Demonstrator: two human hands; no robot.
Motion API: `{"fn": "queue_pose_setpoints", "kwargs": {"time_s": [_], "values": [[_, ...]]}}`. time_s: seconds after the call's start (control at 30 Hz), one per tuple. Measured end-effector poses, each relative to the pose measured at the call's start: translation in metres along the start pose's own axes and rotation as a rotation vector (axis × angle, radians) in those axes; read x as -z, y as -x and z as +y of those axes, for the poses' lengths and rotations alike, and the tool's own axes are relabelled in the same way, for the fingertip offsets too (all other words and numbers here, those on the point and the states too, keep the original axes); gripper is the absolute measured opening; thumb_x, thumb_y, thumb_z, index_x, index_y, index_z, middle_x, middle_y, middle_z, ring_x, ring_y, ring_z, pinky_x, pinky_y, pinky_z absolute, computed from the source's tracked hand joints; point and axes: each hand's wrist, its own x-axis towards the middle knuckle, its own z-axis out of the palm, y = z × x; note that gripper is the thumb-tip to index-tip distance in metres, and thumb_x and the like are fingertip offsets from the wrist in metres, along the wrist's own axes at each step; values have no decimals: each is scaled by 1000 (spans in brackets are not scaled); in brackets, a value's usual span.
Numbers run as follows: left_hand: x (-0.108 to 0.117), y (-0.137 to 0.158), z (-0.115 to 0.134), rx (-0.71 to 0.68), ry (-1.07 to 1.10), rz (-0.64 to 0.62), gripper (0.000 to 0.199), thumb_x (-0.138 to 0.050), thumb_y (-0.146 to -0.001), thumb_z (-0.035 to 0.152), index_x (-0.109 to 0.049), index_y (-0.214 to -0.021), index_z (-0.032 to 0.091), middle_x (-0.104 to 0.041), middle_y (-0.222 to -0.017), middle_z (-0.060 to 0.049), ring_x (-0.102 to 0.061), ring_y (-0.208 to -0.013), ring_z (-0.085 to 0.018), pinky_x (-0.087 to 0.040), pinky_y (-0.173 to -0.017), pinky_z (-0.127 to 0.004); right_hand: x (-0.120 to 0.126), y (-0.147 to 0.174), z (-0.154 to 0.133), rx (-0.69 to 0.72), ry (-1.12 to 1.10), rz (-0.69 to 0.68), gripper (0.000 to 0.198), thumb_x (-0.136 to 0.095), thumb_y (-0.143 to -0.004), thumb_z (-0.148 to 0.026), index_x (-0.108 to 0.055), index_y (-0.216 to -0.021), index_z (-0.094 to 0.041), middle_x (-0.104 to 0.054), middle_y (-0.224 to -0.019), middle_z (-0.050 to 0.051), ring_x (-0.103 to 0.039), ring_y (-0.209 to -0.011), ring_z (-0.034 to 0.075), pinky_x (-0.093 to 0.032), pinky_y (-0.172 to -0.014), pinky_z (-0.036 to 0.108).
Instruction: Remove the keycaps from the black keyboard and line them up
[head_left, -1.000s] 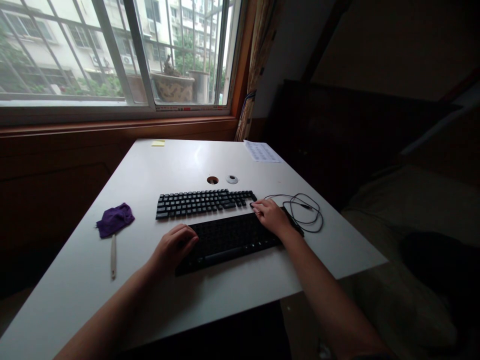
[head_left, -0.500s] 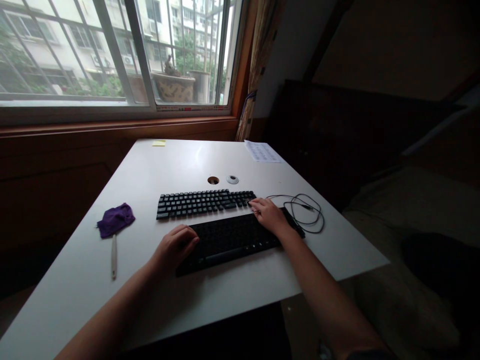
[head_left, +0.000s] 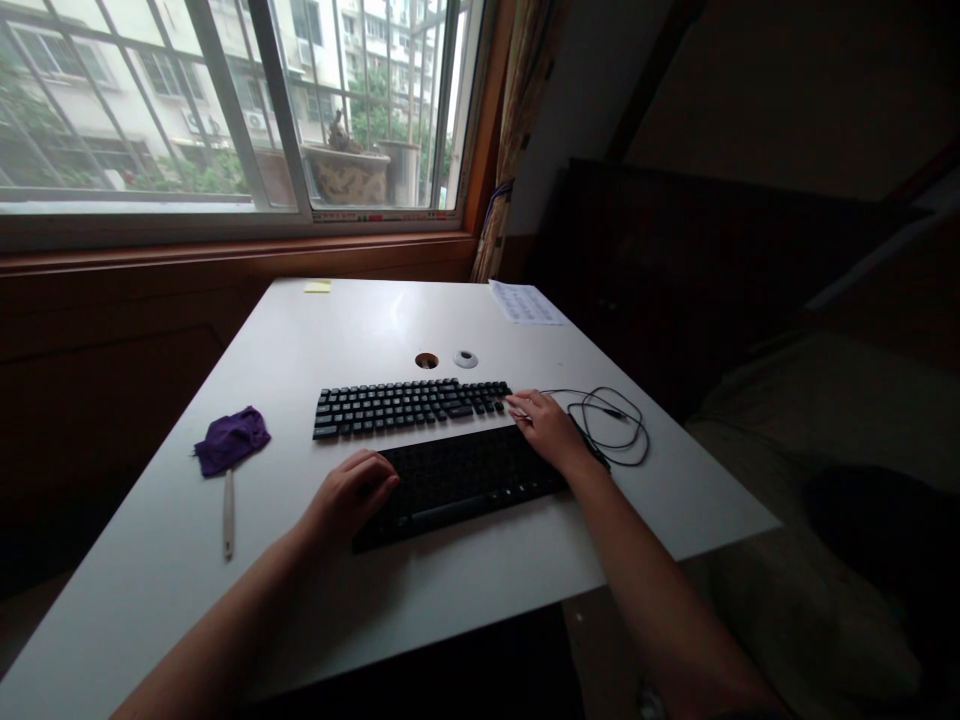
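Note:
A black keyboard base [head_left: 457,475], its key area dark and without visible caps, lies at a slant in front of me. My left hand [head_left: 358,488] is curled at its left end, fingers bent over the edge. Just beyond it, loose black keycaps [head_left: 386,408] stand on the table in keyboard-like rows. My right hand [head_left: 547,428] hovers over the base's upper right part, fingertips beside the right end of the keycap rows. Its fingers look slightly apart, and I see nothing between them.
Right of the base lies a coiled black cable [head_left: 637,425]. A purple cloth [head_left: 232,440] covers the head of a pale-handled tool [head_left: 228,515] at left. Behind the keycaps are a cable hole [head_left: 427,361] and its round cover [head_left: 465,358]. Papers [head_left: 525,304] and a yellow note [head_left: 317,286] lie farther back.
My right hand has shifted slightly right and away from the keycaps, and its fingers have spread a little. The left hand and the keyboard base stay in place.

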Motion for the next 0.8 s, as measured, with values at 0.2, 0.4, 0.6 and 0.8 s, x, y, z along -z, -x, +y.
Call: {"fn": "queue_pose_setpoints", "kwargs": {"time_s": [0.2, 0.4, 0.6, 0.8], "values": [[0, 0, 1, -6, -14, -21, 11, -58, -93, 19, -61, -83, 17, -64, -83, -5, -62, -77, -15, -51, -72, -26, 42, 24, 17, -103, -110, 194, 37, -37, -102, -40, -69, -101, -20, -65, -100, 10, -60, -99, 24, -47, -93, 38], [-4, 0, -3, -54, -41, -50, 12, -57, -94, 19, -61, -83, 18, -65, -82, -4, -61, -77, -15, -51, -73, -27, 72, 70, 44, -458, -51, 226, 56, -27, -101, -55, -63, -74, -21, -63, -69, 5, -60, -69, 21, -44, -69, 32], [-5, 1, -7, -76, -68, -108, 12, -55, -95, 20, -62, -86, 18, -66, -84, -5, -61, -79, -16, -51, -76, -29, 80, 89, 47, -554, -109, 155, 49, -47, -91, -64, -67, -75, -21, -65, -62, 1, -60, -54, 18, -42, -60, 30], [-5, 1, -10, -67, -95, -117, 17, -53, -97, 24, -63, -85, 18, -66, -83, -6, -61, -79, -16, -51, -75, -29, 82, 89, 48, -416, -73, 127, 44, -55, -89, -56, -64, -64, -22, -68, -69, 2, -63, -64, 18, -43, -65, 29]]}}
